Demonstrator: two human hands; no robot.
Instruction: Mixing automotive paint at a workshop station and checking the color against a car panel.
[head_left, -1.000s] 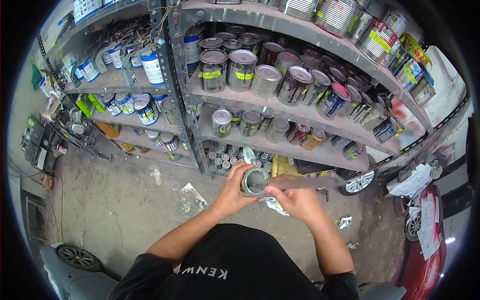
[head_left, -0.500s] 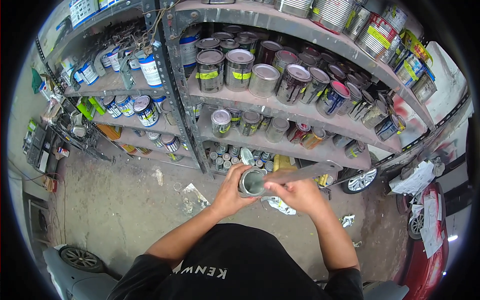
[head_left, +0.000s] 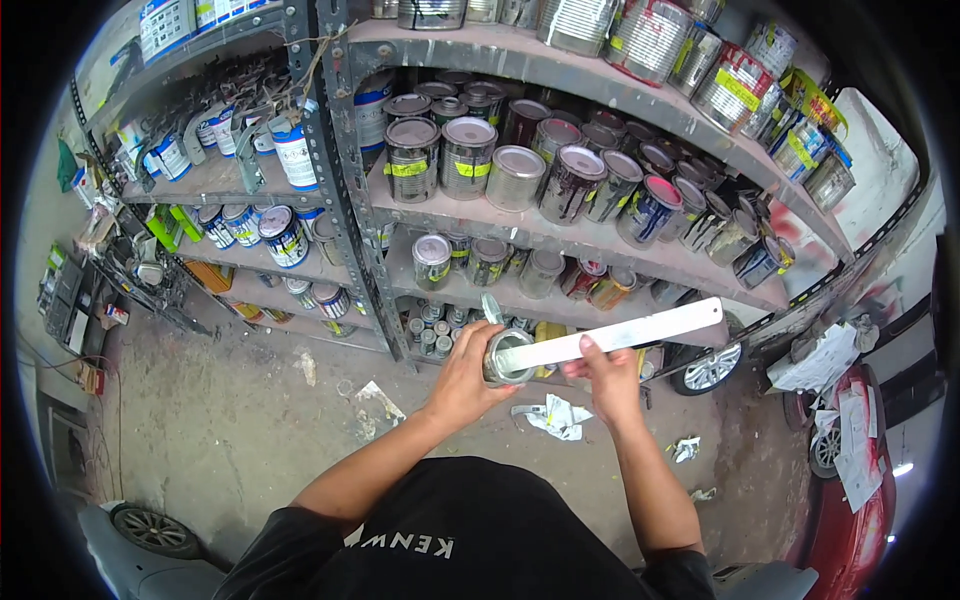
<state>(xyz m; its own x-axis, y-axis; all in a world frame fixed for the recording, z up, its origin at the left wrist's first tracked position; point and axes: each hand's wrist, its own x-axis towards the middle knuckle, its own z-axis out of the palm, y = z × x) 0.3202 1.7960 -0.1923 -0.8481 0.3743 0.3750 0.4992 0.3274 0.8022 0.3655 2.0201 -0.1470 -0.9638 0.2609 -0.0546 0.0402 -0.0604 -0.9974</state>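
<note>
My left hand (head_left: 464, 385) is closed around a small open metal can (head_left: 492, 372) of pale grey-green paint, held in front of my body. A lid (head_left: 490, 306) stands tilted up at the can's far side. My right hand (head_left: 608, 380) grips a long, flat, silvery stirring stick (head_left: 650, 322) between thumb and fingers. The stick lies slanted, one end down inside the can's mouth, the other reaching out to the right, with a small hole near that tip.
Metal shelving (head_left: 470, 210) full of paint cans spans the far side. Crumpled paper (head_left: 562, 420) lies on the stained floor (head_left: 240, 420). A car wheel (head_left: 150, 530) is at lower left, a red car body (head_left: 858, 520) at right, and a loose wheel (head_left: 712, 372) by the shelves.
My right hand has turned and moved slightly, so the stick now shows its bright flat face and points more up and right. My left hand still holds the can.
</note>
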